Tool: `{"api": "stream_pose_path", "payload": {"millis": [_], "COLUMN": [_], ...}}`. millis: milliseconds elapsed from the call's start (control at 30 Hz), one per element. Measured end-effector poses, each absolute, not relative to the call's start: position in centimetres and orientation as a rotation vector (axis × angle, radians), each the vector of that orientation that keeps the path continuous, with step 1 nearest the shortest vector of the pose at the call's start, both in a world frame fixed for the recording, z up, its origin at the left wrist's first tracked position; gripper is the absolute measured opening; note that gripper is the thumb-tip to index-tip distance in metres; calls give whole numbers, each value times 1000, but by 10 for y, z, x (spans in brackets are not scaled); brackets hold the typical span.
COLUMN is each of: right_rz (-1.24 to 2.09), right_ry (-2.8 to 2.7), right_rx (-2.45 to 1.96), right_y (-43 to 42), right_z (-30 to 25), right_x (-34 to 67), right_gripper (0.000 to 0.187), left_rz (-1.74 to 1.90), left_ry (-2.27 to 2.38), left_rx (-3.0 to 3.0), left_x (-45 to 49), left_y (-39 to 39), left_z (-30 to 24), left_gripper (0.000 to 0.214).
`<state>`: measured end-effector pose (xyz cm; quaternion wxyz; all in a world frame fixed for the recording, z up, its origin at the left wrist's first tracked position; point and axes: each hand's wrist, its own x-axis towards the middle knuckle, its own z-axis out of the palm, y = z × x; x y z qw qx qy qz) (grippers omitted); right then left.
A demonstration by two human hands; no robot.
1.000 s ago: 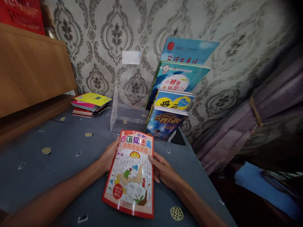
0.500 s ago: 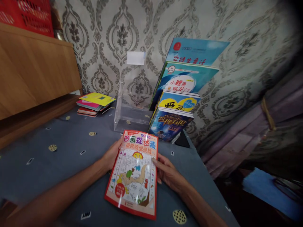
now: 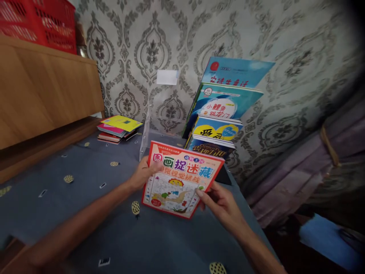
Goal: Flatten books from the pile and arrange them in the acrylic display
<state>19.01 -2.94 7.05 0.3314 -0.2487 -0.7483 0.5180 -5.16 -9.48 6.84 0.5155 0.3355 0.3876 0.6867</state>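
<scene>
A red-bordered children's picture book (image 3: 176,182) is held up between both hands, its front cover facing me. My left hand (image 3: 146,171) grips its left edge, thumb over the cover. On the right edge my right hand (image 3: 219,198) is closed, thumb on the cover and fingers behind. Just beyond the book stands a clear acrylic display rack (image 3: 145,131), partly hidden by it. Books lean in tiers on the rack's right side: a dark blue book (image 3: 211,146), a blue and yellow book (image 3: 218,127), a teal book (image 3: 230,99) and a light blue book (image 3: 238,70).
A stack of books (image 3: 121,123) with a yellow one on top lies at the back left. Beside it stands a wooden cabinet (image 3: 48,87) bearing a red plastic basket (image 3: 57,26). A dark patterned cloth (image 3: 94,213) covers the table; a curtain (image 3: 302,182) hangs right.
The picture book has been raised and tilted more upright, closer to the rack, now covering part of the dark blue book. Both hands moved with it. The camera view has shifted slightly.
</scene>
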Motion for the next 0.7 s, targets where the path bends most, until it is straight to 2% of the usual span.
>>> {"api": "stream_pose_path", "payload": {"millis": [233, 467, 700], "right_rz": [1271, 1105, 1043], "right_ry": [-1947, -2050, -2156], "right_rx": [-726, -804, -802], "right_y": [-50, -53, -58], "right_z": [34, 13, 8], "right_x": [190, 198, 202], "right_gripper": [45, 48, 40], "left_rz": [1413, 1400, 1324], "left_ry": [811, 801, 883], "left_rx": [933, 937, 1050], "left_x": [-51, -52, -55], "left_y": [-112, -113, -122], "left_z": [39, 36, 51], "left_gripper": [53, 56, 47]}}
